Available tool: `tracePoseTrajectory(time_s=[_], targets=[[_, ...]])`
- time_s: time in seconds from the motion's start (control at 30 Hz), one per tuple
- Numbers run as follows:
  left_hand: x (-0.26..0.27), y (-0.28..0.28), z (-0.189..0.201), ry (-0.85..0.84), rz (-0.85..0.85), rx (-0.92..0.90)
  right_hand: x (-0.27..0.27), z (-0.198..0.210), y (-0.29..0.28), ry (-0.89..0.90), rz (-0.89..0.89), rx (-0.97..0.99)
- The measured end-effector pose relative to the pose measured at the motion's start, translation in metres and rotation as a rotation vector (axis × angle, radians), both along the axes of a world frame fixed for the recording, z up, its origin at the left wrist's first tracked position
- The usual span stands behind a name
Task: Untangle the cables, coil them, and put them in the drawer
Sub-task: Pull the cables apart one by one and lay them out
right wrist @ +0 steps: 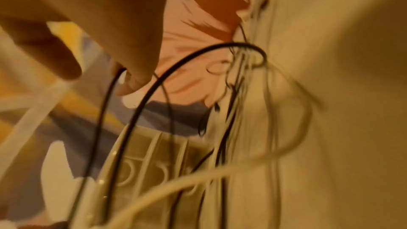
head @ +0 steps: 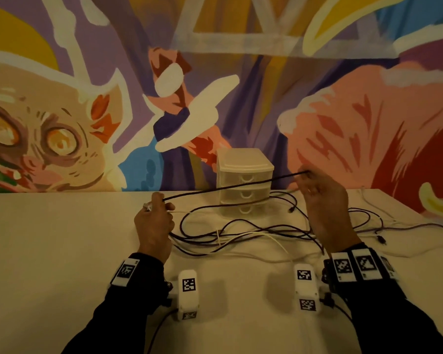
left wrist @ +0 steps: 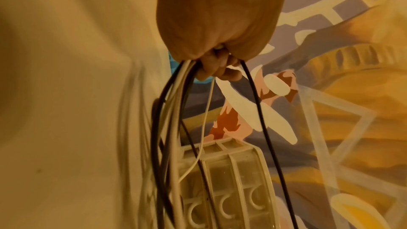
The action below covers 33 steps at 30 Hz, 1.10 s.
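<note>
Holding a bunch of strands in a closed grip, the left hand sits low over the bench, likely to anchor the tangle while one line is drawn free. From its fingertips a black cable runs taut and slightly upward to the right hand, which is raised with fingers curled around the far end, seemingly pulling it clear. Between and beyond the hands, the remaining cables, dark and white, lie looped and crossed on the bench, spreading out to the right. Behind them a small plastic drawer unit stands against the painted wall, all three drawers closed, so nothing is stored yet.
</note>
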State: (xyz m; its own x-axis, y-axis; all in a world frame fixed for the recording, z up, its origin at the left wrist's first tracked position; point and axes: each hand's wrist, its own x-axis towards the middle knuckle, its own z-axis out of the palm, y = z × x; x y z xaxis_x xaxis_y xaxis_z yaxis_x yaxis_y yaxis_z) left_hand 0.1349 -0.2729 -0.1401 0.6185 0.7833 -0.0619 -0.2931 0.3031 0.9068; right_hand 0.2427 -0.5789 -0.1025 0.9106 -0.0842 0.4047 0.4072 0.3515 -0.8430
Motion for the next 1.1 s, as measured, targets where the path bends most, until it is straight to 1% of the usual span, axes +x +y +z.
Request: tracePoseTrajectory(time_s=[0.03, 0.07, 0.1, 0.13, 0.17, 0.2, 0.23, 0.27, 0.3, 0.33, 0.37, 0.4, 0.43, 0.5, 0.53, 0.57, 0.6, 0.63, 0.67, 0.7, 0.73, 0.77, 0.8, 0.83, 0.87, 0.9, 0.93, 0.97, 1.0, 1.03, 1.07, 1.1], targets=[[0.0, 0.0, 0.0, -0.001, 0.004, -0.001, -0.001, 0.002, -0.003, 0.025, -0.036, -0.01], [0.0, 0.0, 0.0, 0.006, 0.007, 0.005, 0.001, 0.002, -0.009, 0.032, -0.122, -0.019], [0.0, -0.002, 0.001, 0.011, 0.01, 0.014, 0.003, 0.002, -0.015, 0.033, -0.208, 0.036], [0.001, -0.003, 0.001, 0.008, 0.02, 0.018, 0.008, 0.002, -0.025, 0.048, -0.284, 0.16], [0.001, -0.002, 0.002, -0.003, 0.036, 0.009, 0.012, 0.001, -0.033, 0.068, -0.322, 0.3], [0.001, 0.0, 0.002, -0.013, 0.057, -0.01, 0.015, -0.002, -0.042, 0.122, -0.343, 0.38], [0.0, 0.004, 0.002, -0.023, 0.082, -0.037, 0.018, -0.007, -0.052, 0.202, -0.35, 0.419], [-0.002, 0.01, 0.001, -0.036, 0.106, -0.066, 0.018, -0.012, -0.061, 0.298, -0.346, 0.405], [-0.004, 0.015, 0.0, -0.047, 0.119, -0.091, 0.019, -0.017, -0.069, 0.385, -0.34, 0.361], [-0.005, 0.019, -0.002, -0.048, 0.122, -0.104, 0.018, -0.021, -0.076, 0.448, -0.333, 0.273], [-0.006, 0.021, -0.003, -0.037, 0.123, -0.109, 0.019, -0.023, -0.081, 0.484, -0.312, 0.166], [-0.005, 0.021, -0.004, -0.025, 0.125, -0.11, 0.021, -0.023, -0.085, 0.469, -0.281, 0.082], [-0.005, 0.021, -0.005, -0.023, 0.128, -0.106, 0.021, -0.017, -0.086, 0.406, -0.269, -0.002], [-0.002, 0.023, -0.008, -0.054, 0.123, -0.086, 0.021, 0.003, -0.088, 0.117, -0.29, -0.179], [-0.001, 0.026, -0.011, -0.066, 0.094, -0.06, 0.018, 0.018, -0.089, -0.03, -0.333, -0.238], [-0.001, 0.029, -0.013, -0.064, 0.055, -0.026, 0.017, 0.031, -0.095, -0.162, -0.383, -0.257], [-0.001, 0.031, -0.015, -0.049, 0.024, 0.0, 0.015, 0.045, -0.1, -0.236, -0.417, -0.24], [-0.001, 0.03, -0.016, -0.04, 0.008, 0.012, 0.017, 0.053, -0.109, -0.252, -0.445, -0.212], [-0.001, 0.028, -0.015, -0.052, 0.003, 0.015, 0.023, 0.054, -0.118, -0.218, -0.469, -0.197], [0.0, 0.025, -0.014, -0.076, 0.009, 0.015, 0.029, 0.051, -0.126, -0.127, -0.498, -0.216], [0.001, 0.02, -0.012, -0.09, 0.023, 0.017, 0.036, 0.042, -0.133, 0.016, -0.509, -0.29], [0.002, 0.016, -0.01, -0.09, 0.034, 0.025, 0.043, 0.029, -0.14, 0.188, -0.475, -0.443], [0.003, 0.012, -0.009, -0.085, 0.034, 0.035, 0.048, 0.016, -0.144, 0.356, -0.402, -0.666], [0.003, 0.009, -0.007, -0.081, 0.025, 0.041, 0.049, 0.004, -0.148, 0.483, -0.305, -0.886], [0.002, 0.008, -0.006, -0.08, 0.017, 0.041, 0.048, -0.004, -0.15, 0.567, -0.222, -1.014], [0.001, 0.008, -0.005, -0.086, 0.012, 0.036, 0.047, -0.01, -0.149, 0.607, -0.182, -1.042], [-0.001, 0.008, -0.005, -0.092, 0.007, 0.027, 0.042, -0.011, -0.145, 0.63, -0.185, -1.045], [-0.002, 0.008, -0.004, -0.093, 0.001, 0.019, 0.038, -0.01, -0.14, 0.633, -0.221, -1.099], [-0.002, 0.007, -0.002, -0.091, -0.011, 0.013, 0.035, -0.01, -0.136, 0.613, -0.273, -1.218], [-0.002, 0.006, -0.001, -0.09, -0.034, 0.007, 0.032, -0.011, -0.13, 0.551, -0.34, -1.357], [-0.002, 0.004, 0.001, -0.093, -0.064, -0.003, 0.024, -0.007, -0.12, 0.465, -0.386, -1.446], [-0.002, 0.002, 0.003, -0.103, -0.095, -0.009, 0.014, -0.003, -0.107, 0.346, -0.386, -1.431]])
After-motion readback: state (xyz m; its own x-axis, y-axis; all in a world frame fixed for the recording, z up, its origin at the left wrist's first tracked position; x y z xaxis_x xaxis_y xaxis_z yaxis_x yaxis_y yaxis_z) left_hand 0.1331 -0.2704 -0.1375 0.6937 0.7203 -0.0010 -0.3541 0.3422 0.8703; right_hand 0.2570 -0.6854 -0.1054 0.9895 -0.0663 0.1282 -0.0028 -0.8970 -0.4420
